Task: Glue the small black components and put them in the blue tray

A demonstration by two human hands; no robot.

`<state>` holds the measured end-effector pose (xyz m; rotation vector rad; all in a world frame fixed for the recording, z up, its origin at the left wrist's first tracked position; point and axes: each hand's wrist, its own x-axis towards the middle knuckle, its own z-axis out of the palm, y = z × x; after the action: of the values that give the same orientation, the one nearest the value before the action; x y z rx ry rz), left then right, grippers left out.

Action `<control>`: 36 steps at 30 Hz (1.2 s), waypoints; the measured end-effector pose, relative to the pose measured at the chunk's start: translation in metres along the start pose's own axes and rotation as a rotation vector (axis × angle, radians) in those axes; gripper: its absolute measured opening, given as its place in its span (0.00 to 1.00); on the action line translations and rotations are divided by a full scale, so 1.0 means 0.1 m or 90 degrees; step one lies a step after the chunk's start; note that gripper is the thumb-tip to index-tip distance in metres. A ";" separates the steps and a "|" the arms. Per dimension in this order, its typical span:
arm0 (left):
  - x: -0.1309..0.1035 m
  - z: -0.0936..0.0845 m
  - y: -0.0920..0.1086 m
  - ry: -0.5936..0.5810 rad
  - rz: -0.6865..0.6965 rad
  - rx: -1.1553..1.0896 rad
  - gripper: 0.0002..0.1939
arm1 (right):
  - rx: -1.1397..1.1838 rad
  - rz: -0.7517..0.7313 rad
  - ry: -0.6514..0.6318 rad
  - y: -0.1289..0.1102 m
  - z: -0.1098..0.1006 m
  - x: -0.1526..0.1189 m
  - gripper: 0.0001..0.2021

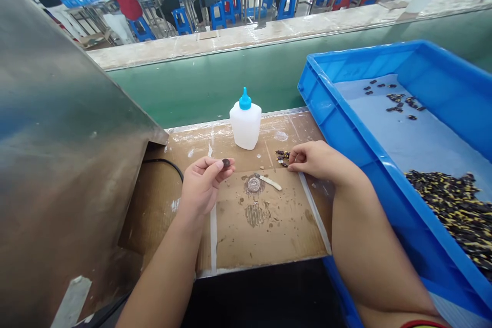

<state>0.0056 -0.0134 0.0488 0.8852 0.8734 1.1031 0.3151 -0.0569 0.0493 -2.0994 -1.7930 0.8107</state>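
My left hand (200, 180) pinches a small dark round piece (226, 163) between thumb and fingers, above the cardboard. To the right, my right hand (313, 160) reaches down with thumb and forefinger closed on a small black-and-yellow piece (284, 164). That piece lies at the edge of a little pile of similar black-and-yellow pieces (282, 155). Between the hands a pale narrow stick (270, 182) rests on the cardboard sheet (230, 251). Its tip touches a round patch of glossy, wet-looking residue (253, 184). Nearer me is a striped round smear (254, 214).
A white squeeze bottle (246, 125) with a blue nozzle stands behind the cardboard. On the right, a large blue crate (369, 164) holds many black-and-yellow pieces. A metal housing (69, 113) borders the left. Beyond runs a green belt (207, 84); people work farther back.
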 end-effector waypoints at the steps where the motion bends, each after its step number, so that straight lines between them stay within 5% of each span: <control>1: 0.00 0.01 -0.01 0.001 0.001 -0.003 0.18 | -0.011 0.006 0.012 0.00 0.00 0.00 0.04; 8: -0.02 0.06 -0.04 0.002 0.018 0.014 0.18 | -0.065 -0.140 0.104 -0.07 0.16 0.12 0.10; 27: -0.06 0.09 0.04 -0.040 -0.043 -0.140 0.19 | -0.107 -0.120 0.119 -0.04 0.29 0.22 0.06; 33: -0.07 0.05 0.05 -0.074 -0.010 -0.142 0.15 | 0.057 -0.194 0.201 -0.12 0.23 0.10 0.04; 36: -0.07 0.05 0.03 -0.084 0.017 -0.120 0.13 | 0.211 -0.246 0.172 -0.24 0.20 -0.01 0.10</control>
<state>0.0071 -0.0204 0.0543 0.8054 0.6387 1.1176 0.2842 -0.0556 0.0461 -1.5094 -1.7029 0.6311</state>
